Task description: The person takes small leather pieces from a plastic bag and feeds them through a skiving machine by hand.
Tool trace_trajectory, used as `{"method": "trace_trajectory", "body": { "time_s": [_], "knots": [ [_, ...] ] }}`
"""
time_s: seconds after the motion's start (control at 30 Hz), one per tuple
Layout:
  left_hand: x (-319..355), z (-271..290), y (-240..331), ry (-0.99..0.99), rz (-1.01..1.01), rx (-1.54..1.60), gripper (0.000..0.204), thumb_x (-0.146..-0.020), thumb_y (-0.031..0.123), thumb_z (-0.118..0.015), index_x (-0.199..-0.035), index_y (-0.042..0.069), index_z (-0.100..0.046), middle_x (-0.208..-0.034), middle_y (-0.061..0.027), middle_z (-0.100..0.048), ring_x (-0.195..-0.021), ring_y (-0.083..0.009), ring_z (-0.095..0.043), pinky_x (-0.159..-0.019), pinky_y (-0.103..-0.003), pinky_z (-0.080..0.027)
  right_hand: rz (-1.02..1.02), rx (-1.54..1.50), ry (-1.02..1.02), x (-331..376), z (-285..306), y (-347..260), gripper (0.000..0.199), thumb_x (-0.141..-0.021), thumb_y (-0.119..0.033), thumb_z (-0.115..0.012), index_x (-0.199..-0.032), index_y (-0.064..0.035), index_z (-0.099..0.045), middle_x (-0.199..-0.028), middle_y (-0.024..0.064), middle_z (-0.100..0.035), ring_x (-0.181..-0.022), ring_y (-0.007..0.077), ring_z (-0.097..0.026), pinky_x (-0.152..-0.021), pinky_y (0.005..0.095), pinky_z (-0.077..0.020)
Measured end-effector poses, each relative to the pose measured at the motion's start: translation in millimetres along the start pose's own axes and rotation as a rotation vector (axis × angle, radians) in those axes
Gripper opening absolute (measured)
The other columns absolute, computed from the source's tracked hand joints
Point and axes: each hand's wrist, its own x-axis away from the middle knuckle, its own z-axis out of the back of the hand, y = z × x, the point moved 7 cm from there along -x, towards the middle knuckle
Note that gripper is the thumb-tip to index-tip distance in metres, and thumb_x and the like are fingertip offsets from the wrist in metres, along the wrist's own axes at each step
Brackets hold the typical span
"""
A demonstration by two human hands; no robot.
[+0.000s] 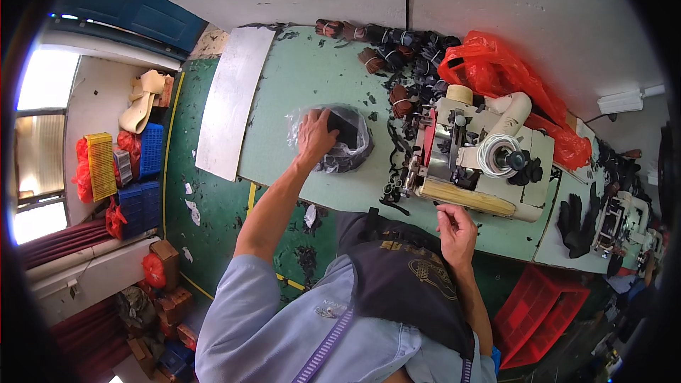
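Observation:
On the green worktable stands a clear plastic bag [328, 164] with its mouth spread wide and dark contents inside. My left hand [317, 135] reaches into it, fingers bent against flat black pieces [345, 130] that look like cut fabric or leather. The fingertips are partly hidden there. My right hand [457, 232] hovers at the table's front edge, before the sewing machine [482, 156]. Its fingers are curled together, and nothing shows in them.
Tied bundles of dark and brown pieces [401, 101] lie left of and behind the machine, near a red plastic bag [489, 71]. A white board [234, 103] covers the table's left end. A red crate [543, 315] sits below at right. Black scraps litter the table and floor.

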Motion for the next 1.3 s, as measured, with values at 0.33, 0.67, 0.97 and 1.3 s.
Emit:
{"method": "trace_trajectory", "body": {
  "time_s": [0.33,0.67,0.97,1.3],
  "knots": [
    [-3.6,-5.1,-9.3,0.003,-0.127,0.109,0.042,-0.082,0.018,-0.074,-0.123,0.012,-0.066,-0.118,-0.0125,-0.062,-0.114,-0.0332,-0.057,-0.098,-0.044,-0.045,-0.119,-0.111,-0.088,-10.3,-79.6,-30.3,0.011,-0.098,-0.009,-0.063,-0.105,-0.0023,-0.069,-0.083,0.0016,-0.065,-0.065,0.0071,-0.059,-0.055,0.0224,-0.0468],
    [-21.7,14.2,-14.2,-0.006,-0.203,0.331,0.031,-0.09,0.012,-0.061,-0.12,0.007,-0.07,-0.111,-0.0192,-0.071,-0.105,-0.0411,-0.065,-0.092,-0.049,-0.051,0.314,0.434,-0.226,-158.2,-255.0,-64.8,0.013,-0.089,0.0,-0.06,-0.102,-0.0013,-0.064,-0.101,0.016,-0.064,-0.093,0.037,-0.067,-0.078,0.046,-0.0552],
    [-34.6,-9.0,-7.0,-0.289,-0.351,0.251,0.037,-0.089,0.008,-0.06,-0.125,0.012,-0.066,-0.12,-0.0197,-0.066,-0.103,-0.041,-0.066,-0.084,-0.049,-0.054,0.22,0.879,-0.202,-179.9,-262.4,-24.3,0.026,-0.085,0.0,-0.064,-0.11,-0.0019,-0.057,-0.115,0.0151,-0.056,-0.106,0.0346,-0.064,-0.081,0.0435,-0.0609],
    [-18.0,4.1,-27.7,-0.359,0.007,0.469,0.03,-0.088,0.012,-0.071,-0.117,0.006,-0.064,-0.108,-0.013,-0.069,-0.097,-0.033,-0.068,-0.08,-0.041,-0.053,0.175,0.547,0.005,-173.2,-238.7,-25.8,0.02,-0.086,-0.005,-0.068,-0.103,-0.01,-0.059,-0.101,0.01,-0.064,-0.096,0.0328,-0.067,-0.073,0.0453,-0.0547]
  ]
}}
